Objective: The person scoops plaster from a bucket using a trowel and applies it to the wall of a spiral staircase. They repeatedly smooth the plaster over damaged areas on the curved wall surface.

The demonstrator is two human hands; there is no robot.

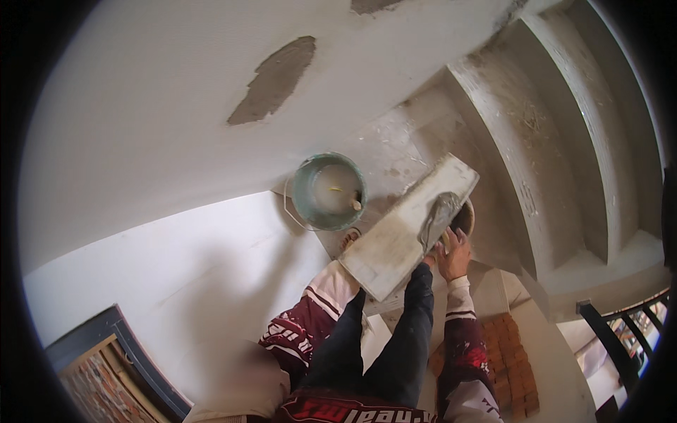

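A long, pale rectangular plastering board (395,243) is held at a slant above my legs. On its right half lies a lump of wet grey mortar (441,211). My left sleeve (328,289) reaches the board's lower left edge; the hand itself is hidden beneath, apparently holding it up. My right hand (455,255) is at the board's right edge, beside the mortar, fingers curled round something too small to make out. Just past those fingers, a round dark-mouthed container (465,217) is partly covered by the board.
A green bucket (305,201) of cloudy water, with a brush-like object inside, stands by the wall. Concrete steps (518,155) rise at the right, near a dark railing (610,345). Stacked orange bricks (511,359) lie below my right arm. A grey patch (275,81) marks the wall.
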